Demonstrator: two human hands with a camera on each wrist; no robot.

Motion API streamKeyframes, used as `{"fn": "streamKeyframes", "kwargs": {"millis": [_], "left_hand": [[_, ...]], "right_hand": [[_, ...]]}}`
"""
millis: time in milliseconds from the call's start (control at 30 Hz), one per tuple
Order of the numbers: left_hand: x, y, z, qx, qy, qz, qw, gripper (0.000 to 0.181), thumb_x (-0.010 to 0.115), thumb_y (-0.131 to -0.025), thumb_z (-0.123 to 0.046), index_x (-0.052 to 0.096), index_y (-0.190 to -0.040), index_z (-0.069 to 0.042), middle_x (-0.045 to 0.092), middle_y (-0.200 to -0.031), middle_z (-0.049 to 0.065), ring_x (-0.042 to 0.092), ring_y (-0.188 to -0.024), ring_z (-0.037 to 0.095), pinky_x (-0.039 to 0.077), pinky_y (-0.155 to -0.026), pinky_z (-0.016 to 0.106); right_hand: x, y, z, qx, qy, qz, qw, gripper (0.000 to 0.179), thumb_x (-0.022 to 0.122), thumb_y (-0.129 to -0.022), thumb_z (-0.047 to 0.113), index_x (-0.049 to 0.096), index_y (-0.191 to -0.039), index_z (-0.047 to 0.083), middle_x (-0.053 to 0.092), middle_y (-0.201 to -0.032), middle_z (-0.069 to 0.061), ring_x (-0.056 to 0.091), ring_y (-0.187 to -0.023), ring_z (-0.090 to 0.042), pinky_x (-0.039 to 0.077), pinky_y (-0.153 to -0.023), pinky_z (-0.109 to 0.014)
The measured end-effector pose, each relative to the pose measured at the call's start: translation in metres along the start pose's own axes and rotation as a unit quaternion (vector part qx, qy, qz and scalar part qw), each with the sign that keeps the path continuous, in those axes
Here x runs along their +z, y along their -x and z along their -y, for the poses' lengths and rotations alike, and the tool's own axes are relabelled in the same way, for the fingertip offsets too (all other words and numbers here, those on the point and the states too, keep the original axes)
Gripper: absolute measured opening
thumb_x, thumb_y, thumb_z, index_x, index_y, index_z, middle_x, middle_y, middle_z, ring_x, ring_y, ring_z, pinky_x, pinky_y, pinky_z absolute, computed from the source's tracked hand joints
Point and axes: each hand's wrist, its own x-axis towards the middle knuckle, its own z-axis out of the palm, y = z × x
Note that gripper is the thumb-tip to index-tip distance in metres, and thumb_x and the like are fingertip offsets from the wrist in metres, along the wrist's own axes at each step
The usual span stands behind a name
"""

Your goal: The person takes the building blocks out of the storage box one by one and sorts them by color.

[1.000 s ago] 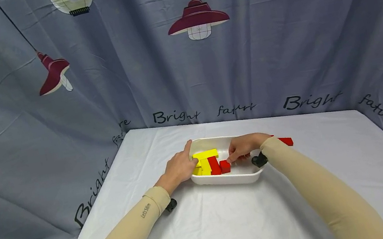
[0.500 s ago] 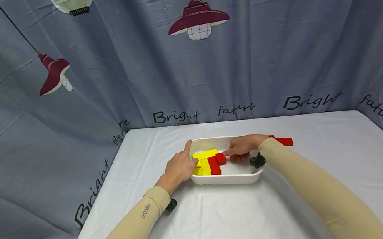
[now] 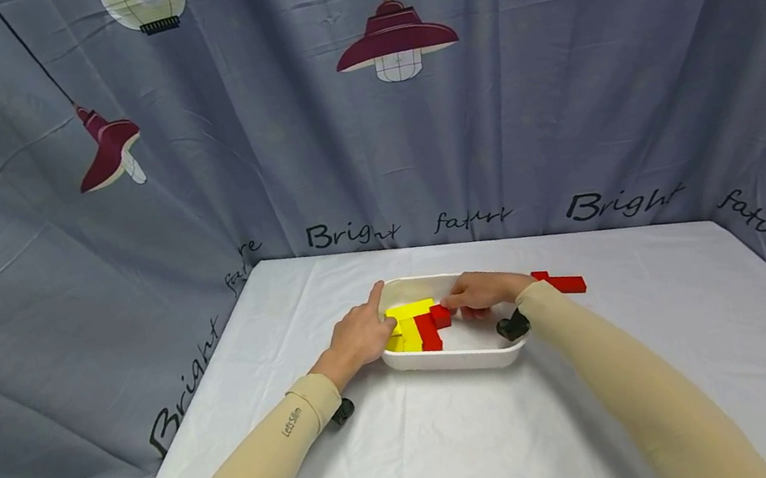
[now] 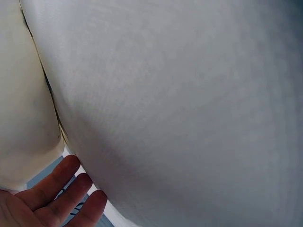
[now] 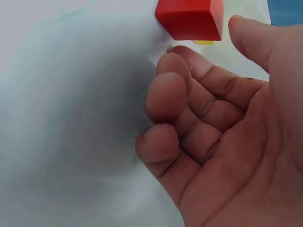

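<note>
My left hand (image 3: 359, 333) holds the left end of a white tray (image 3: 449, 359), thumb over the inside and index finger along the rim. Its other fingers reach the tray's outer wall (image 4: 28, 104) in the left wrist view. Inside the tray, yellow blocks (image 3: 410, 310) lie at the left, with an upright-lying red block (image 3: 428, 333) beside them. A smaller red block (image 3: 441, 315) sits against that one. My right hand (image 3: 479, 292) is inside the tray, fingertips right at the small red block (image 5: 189, 19); its fingers are loosely curled and its thumb stands apart from the block.
More red blocks (image 3: 564, 284) lie on the white tablecloth (image 3: 419, 453) to the right of the tray, partly behind the right wrist. A grey printed curtain (image 3: 368, 148) hangs behind the table's far edge.
The small red block has moved from the tray's near side toward the far side, up beside the other red block, as the right hand shifted slightly left. The left hand stays put.
</note>
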Motion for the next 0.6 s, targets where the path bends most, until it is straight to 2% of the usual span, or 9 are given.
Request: {"fn": "streamKeyframes", "kwargs": {"millis": [133, 300, 467, 600], "left_hand": [[-0.0001, 0.0002, 0.0004, -0.001, -0.002, -0.001, 1.0000, 0.072, 0.046, -0.098, -0.037, 0.016, -0.162, -0.024, 0.059, -0.142, 0.011, 0.060, -0.117, 0.027, 0.050, -0.096, 0.049], [0.0011, 0.0004, 0.0003, -0.004, -0.003, 0.003, 1.0000, 0.073, 0.046, -0.098, -0.037, 0.015, -0.163, -0.024, 0.058, -0.143, 0.011, 0.060, -0.117, 0.027, 0.050, -0.097, 0.049], [0.0014, 0.0001, -0.0001, -0.003, 0.000, 0.004, 1.0000, 0.073, 0.047, -0.098, -0.036, 0.015, -0.163, -0.023, 0.058, -0.143, 0.012, 0.060, -0.116, 0.027, 0.049, -0.097, 0.049], [0.0004, -0.0001, -0.0003, -0.003, -0.002, 0.003, 1.0000, 0.072, 0.047, -0.098, -0.037, 0.016, -0.162, -0.025, 0.059, -0.142, 0.012, 0.061, -0.116, 0.027, 0.049, -0.097, 0.049]], "right_hand": [[0.0011, 0.0020, -0.0015, 0.003, -0.043, -0.004, 0.9991, 0.032, 0.057, -0.101, 0.039, 0.071, -0.106, 0.010, 0.054, -0.070, -0.005, 0.048, -0.063, -0.019, 0.038, -0.065, -0.027], [0.0037, 0.0043, -0.0020, -0.006, -0.077, 0.024, 0.9968, 0.035, 0.062, -0.098, 0.039, 0.067, -0.114, 0.009, 0.055, -0.072, -0.004, 0.048, -0.064, -0.018, 0.036, -0.065, -0.027], [0.0041, 0.0036, -0.0039, -0.014, -0.092, 0.045, 0.9947, 0.047, 0.070, -0.093, 0.029, 0.058, -0.133, 0.007, 0.057, -0.074, -0.004, 0.049, -0.065, -0.018, 0.037, -0.063, -0.026], [0.0033, 0.0017, -0.0048, -0.006, -0.113, 0.047, 0.9924, 0.054, 0.072, -0.091, 0.022, 0.054, -0.138, 0.005, 0.057, -0.074, -0.004, 0.049, -0.066, -0.017, 0.037, -0.063, -0.025]]}}
